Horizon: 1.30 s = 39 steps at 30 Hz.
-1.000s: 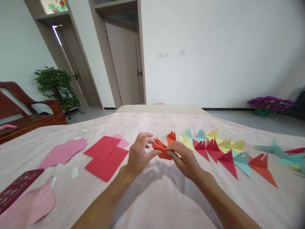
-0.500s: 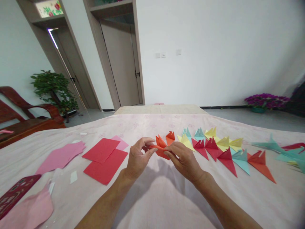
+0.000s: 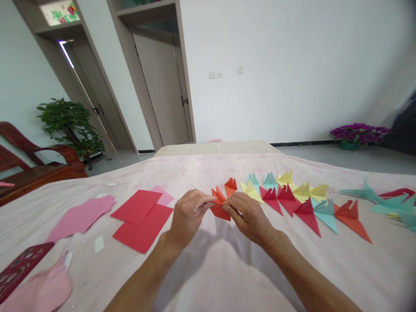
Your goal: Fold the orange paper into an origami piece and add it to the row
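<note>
Between both hands, above the near part of the table, is a folded piece of orange paper (image 3: 219, 201). My left hand (image 3: 190, 214) pinches its left end between thumb and fingers. At its right end, the thumb and fingers of my right hand (image 3: 248, 216) are closed on it. The fingers cover much of the piece, and more folded orange paper shows close behind and below. Just beyond stands an orange paper crane (image 3: 230, 186). Red paper cranes (image 3: 287, 199) stand to the right of my right hand, with yellow paper cranes (image 3: 302, 190) behind.
Left of my hands lie red paper squares (image 3: 141, 229) and pink paper sheets (image 3: 81, 216). A dark red phone (image 3: 24, 266) rests at the near left. Light blue folded paper (image 3: 364, 193) lies far right. A patterned cloth (image 3: 224, 268) covers the table.
My left fingers have shifted and closed further over the orange paper, so less of it shows. Both hands stay in about the same place. The view has moved slightly.
</note>
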### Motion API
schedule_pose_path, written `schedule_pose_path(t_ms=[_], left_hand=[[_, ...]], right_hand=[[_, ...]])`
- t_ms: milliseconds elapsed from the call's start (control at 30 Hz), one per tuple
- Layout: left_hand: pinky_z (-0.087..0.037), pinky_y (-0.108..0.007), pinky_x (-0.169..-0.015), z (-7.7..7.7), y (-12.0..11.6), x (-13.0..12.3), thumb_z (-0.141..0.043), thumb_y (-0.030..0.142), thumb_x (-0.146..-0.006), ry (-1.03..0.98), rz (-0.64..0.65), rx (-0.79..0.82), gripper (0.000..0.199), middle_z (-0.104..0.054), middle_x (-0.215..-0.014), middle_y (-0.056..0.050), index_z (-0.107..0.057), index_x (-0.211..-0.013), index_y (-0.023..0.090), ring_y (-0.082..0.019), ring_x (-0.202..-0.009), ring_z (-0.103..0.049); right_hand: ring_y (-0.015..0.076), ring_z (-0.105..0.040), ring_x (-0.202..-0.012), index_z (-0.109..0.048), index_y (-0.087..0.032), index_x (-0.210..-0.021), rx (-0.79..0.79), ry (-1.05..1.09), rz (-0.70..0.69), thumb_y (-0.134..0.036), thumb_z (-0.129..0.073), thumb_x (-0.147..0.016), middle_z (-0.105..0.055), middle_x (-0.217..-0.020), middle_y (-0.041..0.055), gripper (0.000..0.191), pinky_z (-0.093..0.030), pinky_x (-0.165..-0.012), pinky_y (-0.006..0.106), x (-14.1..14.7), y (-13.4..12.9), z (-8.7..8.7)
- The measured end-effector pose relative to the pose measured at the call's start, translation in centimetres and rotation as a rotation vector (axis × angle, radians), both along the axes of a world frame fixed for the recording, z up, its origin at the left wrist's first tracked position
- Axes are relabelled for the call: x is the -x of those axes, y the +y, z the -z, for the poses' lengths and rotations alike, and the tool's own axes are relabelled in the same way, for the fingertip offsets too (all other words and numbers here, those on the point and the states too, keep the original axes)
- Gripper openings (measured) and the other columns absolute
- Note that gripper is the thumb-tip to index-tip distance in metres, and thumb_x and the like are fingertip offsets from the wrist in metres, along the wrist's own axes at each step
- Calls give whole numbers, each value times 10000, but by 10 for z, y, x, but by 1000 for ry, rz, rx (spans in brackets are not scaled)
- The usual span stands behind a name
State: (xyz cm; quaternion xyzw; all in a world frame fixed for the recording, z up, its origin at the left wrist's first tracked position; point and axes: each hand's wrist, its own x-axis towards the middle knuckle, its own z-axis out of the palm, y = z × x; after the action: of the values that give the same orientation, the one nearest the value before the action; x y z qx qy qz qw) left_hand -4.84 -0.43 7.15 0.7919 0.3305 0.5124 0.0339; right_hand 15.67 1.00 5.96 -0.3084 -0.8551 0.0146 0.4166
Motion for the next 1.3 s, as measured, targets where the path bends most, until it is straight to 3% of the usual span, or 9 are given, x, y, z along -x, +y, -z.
schedule_pose_path(t_ms=[300, 467, 600, 733, 833, 933, 1000, 1067, 1300], left_hand=[[-452, -278, -727, -6, -7, -4, -637, 218, -887, 76, -116, 10, 51, -662, -821, -32, -683, -898, 197, -158, -791, -595], [-408, -293, -703, -14, -14, -4, -625, 277, -895, 131, -204, 31, 156, -618, -758, -28, -635, -780, 173, -166, -758, -542], [-386, -294, -701, -17, -11, 0, -675, 338, -857, 104, -224, 137, 212, -611, -748, -13, -623, -716, 188, -170, -764, -531], [-416, -284, -735, -13, 0, 5, -755, 412, -768, -123, -92, 279, 285, -599, -757, -6, -620, -653, 189, -162, -761, -560], [-399, -310, -950, -8, 7, 7, -762, 423, -760, -298, 50, 387, 281, -641, -1017, -53, -653, -659, 184, -201, -1020, -590], [-366, -338, -1034, -3, 9, 4, -644, 468, -856, -450, 162, 510, 274, -576, -1288, -82, -712, -893, 206, -241, -1229, -509], [-429, -342, -962, -1, 9, 0, -476, 523, -937, -548, 221, 618, 398, -567, -1326, -98, -674, -1107, 223, -235, -1179, -549], [-462, -329, -888, -1, 9, -3, -372, 542, -967, -593, 262, 718, 478, -595, -1302, -110, -636, -1194, 214, -216, -1073, -600], [-456, -265, -801, -8, 10, -7, -730, 316, -785, -641, 325, 866, 307, -706, -1044, -79, -688, -1050, 166, -159, -857, -640]], right_hand=[[168, -512, -703, -624, -170, -842, -38, 34, -30, -194, -501, -964, -581, -723, 39, 175, -381, -674, 295, 1, -1, -3], [169, -510, -712, -628, -173, -839, -51, 51, -19, -205, -514, -962, -582, -729, 40, 171, -390, -683, 305, 0, -3, -4], [169, -520, -732, -632, -183, -865, -38, 92, -44, -203, -520, -959, -596, -758, 40, 148, -405, -697, 311, -1, -1, -1], [170, -534, -767, -630, -198, -884, -22, 147, -69, -188, -528, -951, -605, -812, 45, 122, -429, -714, 310, -1, 1, 2], [167, -543, -794, -618, -202, -888, -7, 186, -98, -167, -533, -942, -605, -858, 50, 107, -444, -726, 303, 0, 1, 3], [160, -544, -790, -605, -204, -880, 14, 208, -126, -148, -531, -937, -597, -858, 45, 108, -450, -720, 293, 1, 1, 3], [158, -545, -785, -602, -204, -881, 23, 219, -141, -146, -532, -934, -595, -854, 42, 106, -452, -713, 290, 2, 0, 3], [158, -547, -782, -603, -204, -878, 35, 227, -150, -149, -533, -932, -595, -852, 41, 104, -454, -711, 291, 4, -1, 3], [163, -549, -749, -587, -208, -838, 83, 252, -150, -177, -558, -921, -599, -809, 34, 94, -454, -689, 301, 7, -5, 4]])
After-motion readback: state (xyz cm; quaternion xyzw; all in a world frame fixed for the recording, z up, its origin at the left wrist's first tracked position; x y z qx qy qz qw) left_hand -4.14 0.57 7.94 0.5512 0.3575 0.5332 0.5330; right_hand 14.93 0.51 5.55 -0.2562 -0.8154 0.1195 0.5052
